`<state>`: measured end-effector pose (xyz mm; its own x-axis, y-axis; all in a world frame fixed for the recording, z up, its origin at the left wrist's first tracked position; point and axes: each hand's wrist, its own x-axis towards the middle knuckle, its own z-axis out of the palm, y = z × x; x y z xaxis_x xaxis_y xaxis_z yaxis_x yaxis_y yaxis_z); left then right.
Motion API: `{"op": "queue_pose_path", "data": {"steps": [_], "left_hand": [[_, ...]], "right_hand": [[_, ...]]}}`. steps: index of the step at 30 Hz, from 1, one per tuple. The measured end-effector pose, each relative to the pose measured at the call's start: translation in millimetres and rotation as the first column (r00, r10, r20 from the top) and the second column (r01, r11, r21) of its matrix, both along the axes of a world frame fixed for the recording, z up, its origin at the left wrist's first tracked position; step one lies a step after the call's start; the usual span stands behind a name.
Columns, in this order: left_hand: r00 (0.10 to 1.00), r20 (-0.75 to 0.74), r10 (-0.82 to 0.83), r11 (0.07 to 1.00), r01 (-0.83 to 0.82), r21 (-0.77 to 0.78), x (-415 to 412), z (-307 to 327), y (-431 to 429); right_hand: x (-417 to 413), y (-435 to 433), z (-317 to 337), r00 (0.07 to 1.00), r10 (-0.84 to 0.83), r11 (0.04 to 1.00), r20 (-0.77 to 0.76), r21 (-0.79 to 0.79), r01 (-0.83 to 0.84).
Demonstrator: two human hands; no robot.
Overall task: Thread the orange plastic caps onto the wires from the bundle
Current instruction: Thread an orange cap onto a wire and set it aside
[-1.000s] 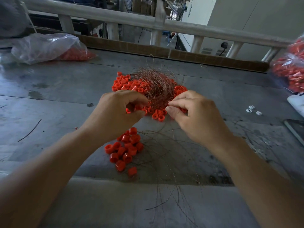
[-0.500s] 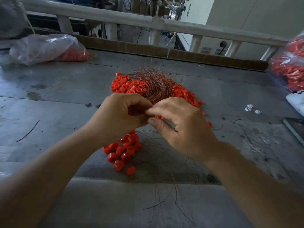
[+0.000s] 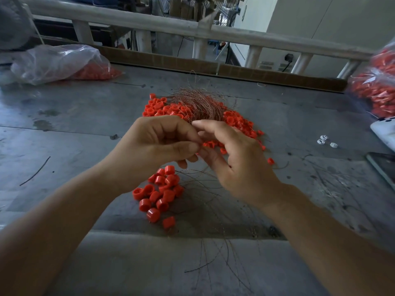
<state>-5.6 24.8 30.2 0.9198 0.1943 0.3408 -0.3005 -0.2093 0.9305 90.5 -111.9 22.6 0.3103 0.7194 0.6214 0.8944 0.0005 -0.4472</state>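
Left hand (image 3: 162, 144) is curled in a pinch and right hand (image 3: 235, 159) meets it, can't tell what either grips. Orange caps (image 3: 162, 193) lie on the counter (image 3: 74, 129) below, wire bundle (image 3: 198, 105) behind. Springy wire could easily miss the cap hole.

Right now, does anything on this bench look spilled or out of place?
Minor strays only: one orange cap lies apart, right of the main pile; a dark wire scrap lies alone at far left; three small white pieces sit off to the right. Nothing looks damaged.

Grey worktable (image 3: 64, 129), pale railing (image 3: 149, 20), perhaps cabinets behind (image 3: 320, 28)
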Motion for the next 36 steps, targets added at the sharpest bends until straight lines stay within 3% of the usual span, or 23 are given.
{"op": "queue_pose_path", "data": {"steps": [8,14,17,20,26,29,36], "left_hand": [[0.994,0.003,0.106,0.994,-0.106,-0.037,0.0,2.9,2.5],[0.987,-0.003,0.162,0.986,-0.162,-0.023,-0.4,4.8,1.9],[0.973,0.008,0.231,0.972,-0.231,-0.051,0.4,4.6,3.9],[0.958,-0.021,0.286,0.958,-0.287,-0.017,1.3,3.4,6.3],[0.956,-0.053,0.288,0.957,-0.286,0.045,1.4,3.4,5.4],[0.954,-0.073,0.291,0.956,-0.288,0.059,1.9,2.8,5.8],[0.947,-0.108,0.302,0.953,-0.303,0.003,4.2,-1.6,6.6]], "right_hand": [[9.9,-2.4,5.9,0.994,-0.066,0.991,0.089,0.123,0.055],[12.3,-3.4,4.7,0.997,-0.059,0.988,0.054,0.146,0.050],[17.2,-4.0,7.2,0.996,-0.069,0.971,-0.059,0.226,0.081],[23.0,-4.6,10.5,0.954,-0.056,0.947,-0.295,0.286,0.144],[32.8,-6.4,21.9,0.690,0.128,0.835,-0.712,0.453,0.313],[38.2,-9.5,28.6,0.619,0.152,0.782,-0.770,0.476,0.401],[44.2,-15.8,35.4,0.595,0.195,0.703,-0.780,0.534,0.470]]}}
